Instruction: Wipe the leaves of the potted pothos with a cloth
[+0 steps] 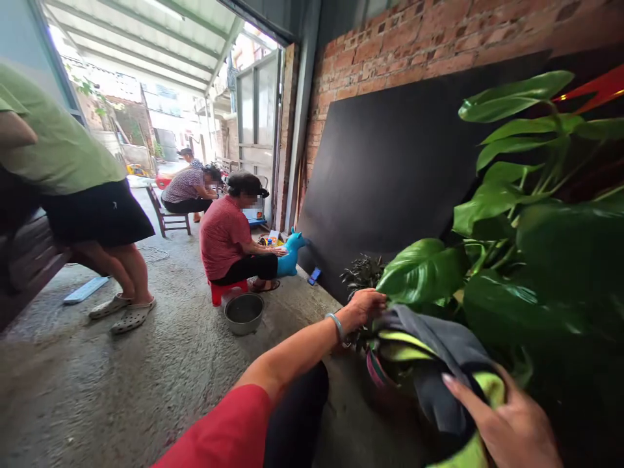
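Observation:
My left hand [364, 308], with a pale bangle at the wrist, is closed at the tip of a broad green leaf [423, 272] of a large potted plant. In my right hand [517, 416] is a bunched cloth [446, 338], grey with lime-green parts, perhaps a garment. Part of the cloth lies just below the leaf and close to my left fingers. Its lower folds are dark and slightly blurred. Below it shows the curved, striped rim of what looks like a pot [376, 369], mostly hidden.
A large black board [390, 175] leans on the brick wall. A seated person [227, 234] is beside a blue animal-shaped toy [291, 253]. A metal basin [244, 314] stands on the concrete floor. Another person [73, 149] bends at the left; others sit near the doorway.

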The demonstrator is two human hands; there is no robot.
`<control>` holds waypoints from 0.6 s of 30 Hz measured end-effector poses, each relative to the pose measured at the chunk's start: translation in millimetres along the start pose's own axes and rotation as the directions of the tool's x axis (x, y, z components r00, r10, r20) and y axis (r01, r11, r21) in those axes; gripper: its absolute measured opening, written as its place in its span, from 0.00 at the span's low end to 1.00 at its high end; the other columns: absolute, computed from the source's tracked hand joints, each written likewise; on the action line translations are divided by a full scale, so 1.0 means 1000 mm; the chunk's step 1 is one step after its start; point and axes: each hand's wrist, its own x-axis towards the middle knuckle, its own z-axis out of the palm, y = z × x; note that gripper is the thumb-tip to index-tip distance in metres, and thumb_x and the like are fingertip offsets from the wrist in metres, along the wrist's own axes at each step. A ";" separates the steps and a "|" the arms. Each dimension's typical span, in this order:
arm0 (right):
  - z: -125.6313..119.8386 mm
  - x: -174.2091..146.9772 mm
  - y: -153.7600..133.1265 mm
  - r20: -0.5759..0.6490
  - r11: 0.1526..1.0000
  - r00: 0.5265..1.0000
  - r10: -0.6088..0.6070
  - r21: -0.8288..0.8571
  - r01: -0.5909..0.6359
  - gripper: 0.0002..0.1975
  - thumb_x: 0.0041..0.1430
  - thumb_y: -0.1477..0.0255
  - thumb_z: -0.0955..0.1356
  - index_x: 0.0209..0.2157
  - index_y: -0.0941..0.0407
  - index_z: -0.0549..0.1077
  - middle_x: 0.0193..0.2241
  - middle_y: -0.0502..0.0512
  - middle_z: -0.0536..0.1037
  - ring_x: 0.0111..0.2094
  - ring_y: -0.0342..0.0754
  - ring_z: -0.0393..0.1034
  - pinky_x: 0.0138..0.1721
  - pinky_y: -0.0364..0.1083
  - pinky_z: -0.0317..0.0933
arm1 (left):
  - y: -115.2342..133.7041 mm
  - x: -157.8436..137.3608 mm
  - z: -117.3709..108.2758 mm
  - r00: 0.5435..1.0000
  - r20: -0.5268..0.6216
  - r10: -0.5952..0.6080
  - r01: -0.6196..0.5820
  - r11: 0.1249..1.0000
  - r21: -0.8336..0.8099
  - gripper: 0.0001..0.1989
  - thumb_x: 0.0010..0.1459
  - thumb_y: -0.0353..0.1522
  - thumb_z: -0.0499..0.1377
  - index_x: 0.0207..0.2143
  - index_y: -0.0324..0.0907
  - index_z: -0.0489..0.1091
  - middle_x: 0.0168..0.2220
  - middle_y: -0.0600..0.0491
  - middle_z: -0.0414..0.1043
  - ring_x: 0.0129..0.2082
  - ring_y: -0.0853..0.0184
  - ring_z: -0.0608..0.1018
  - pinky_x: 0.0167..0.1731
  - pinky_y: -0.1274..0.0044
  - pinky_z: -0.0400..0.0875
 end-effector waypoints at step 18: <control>0.015 -0.015 0.000 0.018 0.992 0.995 -0.097 0.084 0.095 0.27 0.37 0.49 0.73 0.36 0.52 0.76 0.30 0.57 0.82 0.31 0.58 0.77 0.34 0.52 0.70 | -0.006 0.011 0.002 0.990 0.078 -0.114 0.127 0.973 -0.194 0.02 0.59 0.25 0.62 0.33 0.38 0.72 0.27 0.54 0.74 0.25 0.71 0.74 0.33 0.79 0.70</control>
